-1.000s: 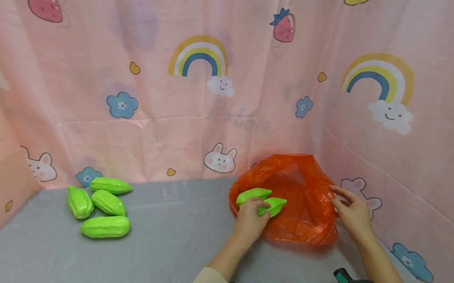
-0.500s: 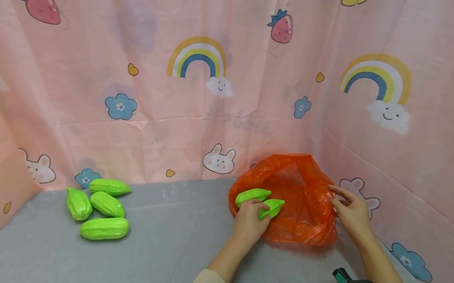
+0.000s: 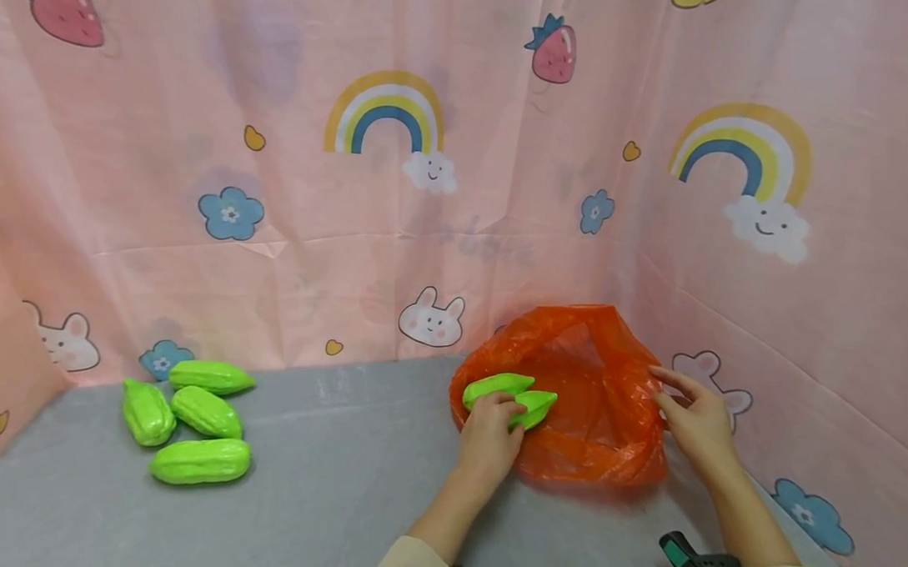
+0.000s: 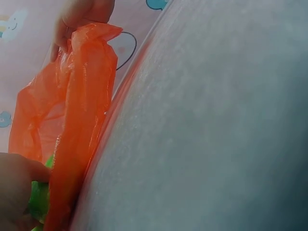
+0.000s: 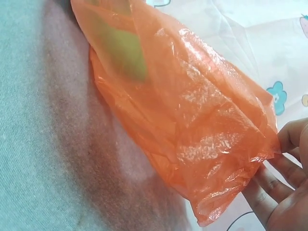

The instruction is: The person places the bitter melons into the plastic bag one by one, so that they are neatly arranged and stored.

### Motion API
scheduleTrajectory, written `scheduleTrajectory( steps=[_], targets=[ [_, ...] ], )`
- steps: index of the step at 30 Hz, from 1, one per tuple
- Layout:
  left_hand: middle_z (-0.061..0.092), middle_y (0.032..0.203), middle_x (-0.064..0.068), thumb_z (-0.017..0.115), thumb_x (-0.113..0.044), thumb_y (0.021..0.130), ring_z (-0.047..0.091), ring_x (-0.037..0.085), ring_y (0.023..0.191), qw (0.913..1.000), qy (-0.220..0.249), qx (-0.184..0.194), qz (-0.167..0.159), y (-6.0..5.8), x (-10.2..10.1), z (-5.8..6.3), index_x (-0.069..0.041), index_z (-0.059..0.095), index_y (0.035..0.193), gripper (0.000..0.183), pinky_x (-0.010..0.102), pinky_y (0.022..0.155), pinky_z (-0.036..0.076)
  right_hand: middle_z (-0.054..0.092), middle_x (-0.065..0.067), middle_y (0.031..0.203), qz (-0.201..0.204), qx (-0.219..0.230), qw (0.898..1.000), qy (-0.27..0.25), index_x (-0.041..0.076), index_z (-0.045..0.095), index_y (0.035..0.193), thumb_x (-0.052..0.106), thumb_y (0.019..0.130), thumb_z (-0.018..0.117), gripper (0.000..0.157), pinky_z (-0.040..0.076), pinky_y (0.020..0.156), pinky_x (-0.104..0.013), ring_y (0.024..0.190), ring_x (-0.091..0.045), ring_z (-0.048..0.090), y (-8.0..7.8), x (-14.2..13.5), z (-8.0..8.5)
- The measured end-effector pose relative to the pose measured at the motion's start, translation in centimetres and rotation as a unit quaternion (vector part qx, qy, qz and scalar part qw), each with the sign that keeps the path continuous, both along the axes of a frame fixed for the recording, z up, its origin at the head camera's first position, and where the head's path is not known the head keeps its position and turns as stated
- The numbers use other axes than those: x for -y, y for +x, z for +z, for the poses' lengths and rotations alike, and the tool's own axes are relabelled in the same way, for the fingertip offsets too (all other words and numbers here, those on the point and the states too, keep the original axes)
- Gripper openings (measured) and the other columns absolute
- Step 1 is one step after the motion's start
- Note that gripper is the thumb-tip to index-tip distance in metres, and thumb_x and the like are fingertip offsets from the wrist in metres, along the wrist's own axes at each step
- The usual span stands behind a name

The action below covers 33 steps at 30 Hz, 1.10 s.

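An orange plastic bag (image 3: 588, 379) lies on its side with its mouth gaping toward me. At its left side, my left hand (image 3: 492, 432) grips a bright green, ridged, gourd-shaped piece (image 3: 535, 407) with a pointed tip. Just behind that one, a second green piece (image 3: 495, 386) lies inside the bag's mouth. In the left wrist view, a bit of green (image 4: 39, 199) shows between the fingers and the orange plastic. My right hand (image 3: 699, 421) pinches the bag's right edge between thumb and fingers. Through the plastic in the right wrist view, a green shape (image 5: 122, 50) shows faintly.
Several more green pieces (image 3: 201, 462) lie grouped at the left of the grey tabletop (image 3: 319, 505). Pink printed cloth (image 3: 333, 271) hangs behind and along both sides, close to the bag and right hand.
The whole head view shifts slightly left. The gripped green piece's tip draws back a little toward the left hand, while the right hand stays at the bag's edge.
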<state>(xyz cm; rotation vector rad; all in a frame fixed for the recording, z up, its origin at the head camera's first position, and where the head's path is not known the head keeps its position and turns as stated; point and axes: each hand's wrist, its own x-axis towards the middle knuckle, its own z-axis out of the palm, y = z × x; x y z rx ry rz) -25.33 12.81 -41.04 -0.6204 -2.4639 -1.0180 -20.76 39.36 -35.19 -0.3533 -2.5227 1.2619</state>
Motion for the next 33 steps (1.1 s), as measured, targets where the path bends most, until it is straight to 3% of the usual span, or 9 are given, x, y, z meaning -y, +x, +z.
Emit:
scheduleTrajectory(
  steps=[14,24,33],
  targets=[
    [0.072,0.116,0.004,0.077,-0.015,0.088,0.065,0.023,0.112,0.9997,-0.002,0.025,0.0,0.3,0.7,0.5,-0.013,0.081,0.104,0.017,0.038,0.096,0.056,0.05,-0.022,0.148,-0.004,0.0,1.0,-0.004,0.01,0.049,0.15,0.026,0.105,0.051,0.047,0.058,0.07,-0.015,0.081,0.016,0.054,-0.2,0.3,-0.2],
    [0.073,0.117,0.005,0.074,-0.014,0.089,0.065,0.024,0.112,0.9998,-0.019,0.005,-0.008,0.5,2.4,2.7,-0.013,0.08,0.105,0.017,0.037,0.092,0.058,0.049,-0.023,0.148,0.004,-0.009,1.0,0.001,0.008,0.049,0.149,0.025,0.105,0.051,0.047,0.057,0.07,-0.013,0.08,0.018,0.053,-0.2,0.2,0.0],
    [0.07,0.121,0.012,0.071,-0.01,0.091,0.063,0.03,0.114,0.999,-0.012,0.006,-0.042,0.6,5.2,3.9,-0.006,0.077,0.11,0.02,0.042,0.097,0.056,0.05,-0.022,0.147,0.01,-0.022,1.0,-0.008,0.007,0.05,0.148,0.023,0.105,0.051,0.047,0.057,0.069,-0.013,0.079,0.018,0.054,-0.3,0.3,0.1]
  ],
)
